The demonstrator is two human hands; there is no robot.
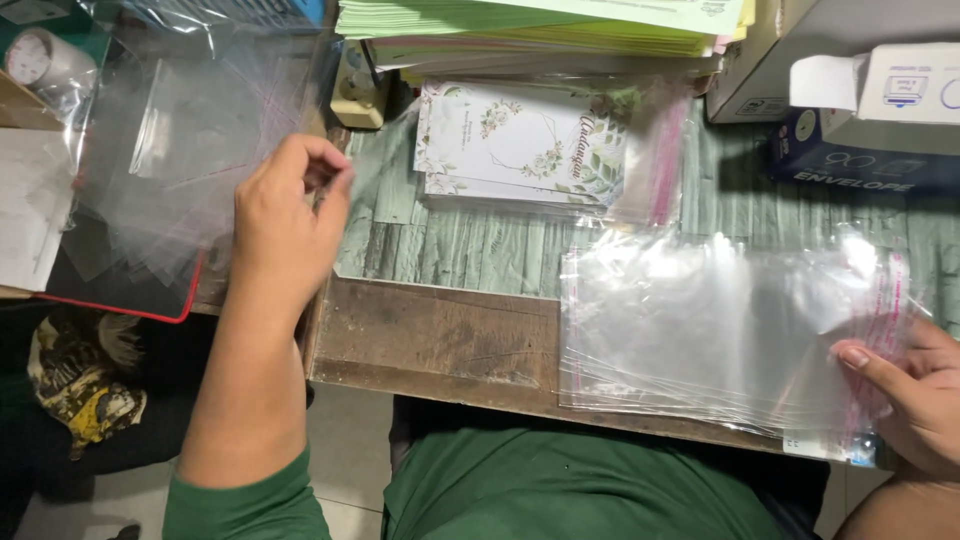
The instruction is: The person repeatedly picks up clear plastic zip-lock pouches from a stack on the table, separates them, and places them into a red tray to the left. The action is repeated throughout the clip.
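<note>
Head view: the left hand (285, 215) is raised over the left edge of the wooden table (440, 335), fingers curled inward with the fingertips (335, 170) pinched close together. It appears to grip the edge of a clear plastic sleeve (200, 130) from the loose heap of sleeves lying to the left, but the film is transparent and contact cannot be confirmed. The heap rests partly on a dark tray with a red rim (130, 295).

The right hand (915, 400) sits at the lower right corner of the view, fingers narrow, the thumb pressed on top of a stack of clear plastic bags (700, 320). The stack lies flat on the near right part of the table, its sealing strip with red markings at the right end, under the thumb.

A pile of floral printed cards (520, 140) lies behind the stack, near the table centre. Stacked green paper sheets (540, 25) sit at the far edge. White and dark blue boxes (860, 100) occupy the far right corner.
</note>
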